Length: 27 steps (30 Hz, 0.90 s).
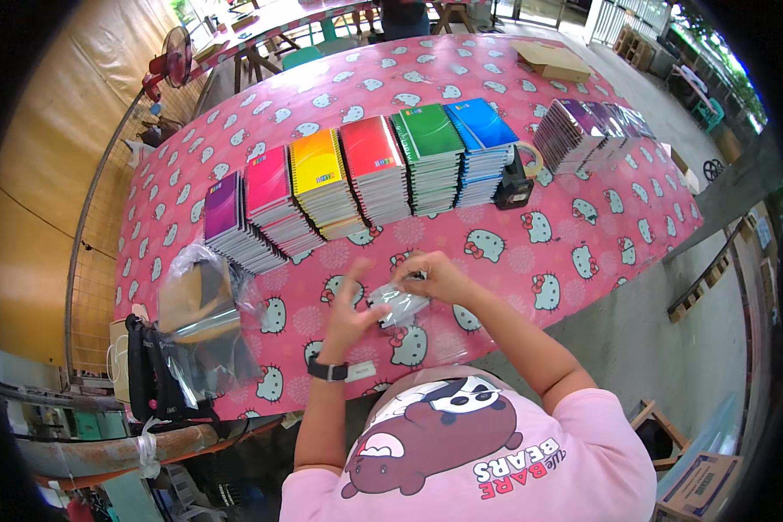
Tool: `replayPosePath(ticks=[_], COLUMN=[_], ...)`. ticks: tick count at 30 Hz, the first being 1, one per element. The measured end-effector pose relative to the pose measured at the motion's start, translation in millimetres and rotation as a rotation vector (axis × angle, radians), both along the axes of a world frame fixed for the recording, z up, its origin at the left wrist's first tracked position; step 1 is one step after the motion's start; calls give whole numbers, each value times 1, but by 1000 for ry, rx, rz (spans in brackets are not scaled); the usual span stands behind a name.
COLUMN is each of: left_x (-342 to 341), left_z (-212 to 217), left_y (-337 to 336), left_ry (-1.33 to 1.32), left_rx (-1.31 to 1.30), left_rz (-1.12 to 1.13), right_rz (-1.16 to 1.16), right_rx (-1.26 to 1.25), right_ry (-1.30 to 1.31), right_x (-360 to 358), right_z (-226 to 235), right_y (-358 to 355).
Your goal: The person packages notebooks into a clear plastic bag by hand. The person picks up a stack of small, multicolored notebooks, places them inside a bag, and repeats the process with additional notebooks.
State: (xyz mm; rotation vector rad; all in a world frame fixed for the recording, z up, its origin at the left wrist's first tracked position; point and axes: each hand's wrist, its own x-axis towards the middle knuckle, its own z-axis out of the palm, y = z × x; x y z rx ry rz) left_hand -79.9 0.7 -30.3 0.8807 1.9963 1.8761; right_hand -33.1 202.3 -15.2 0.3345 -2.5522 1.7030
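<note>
In front of me a small packet in crumpled clear plastic (398, 304) lies on the pink patterned tablecloth; what is inside it I cannot make out. My right hand (437, 277) pinches the far right part of the plastic, its fingers bent together. On the packet's left side is my left hand (348, 313), fingers spread and raised, its thumb against or close to the plastic. A dark watch (328, 371) is on my left wrist, beside a small white label (360, 371) on the table.
Beyond my hands, stacks of spiral notebooks stand in a row: purple, pink, yellow, red (372, 148), green and blue. A black tape dispenser (515, 187) adjoins the blue stack. More notebooks (574, 135) sit right, clear plastic bags (204, 304) left, a cardboard piece (552, 61) far right.
</note>
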Motion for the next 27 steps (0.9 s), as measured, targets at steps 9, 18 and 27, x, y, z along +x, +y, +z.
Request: replayPosePath(ticks=[9,18,27], left_x=[25,46,51], left_z=[38,-9,-19], left_y=[-1,0,7], left_ry=[547,519,280], left_rx=[-322,-174,-54], left_rz=[15,146,337], right_rz=[29,-203,-285], right_rx=[233,279,27], right_ry=[168,413,306], right_x=[55,60,52], right_z=[38,-1,0], right_y=[3,-18,-30])
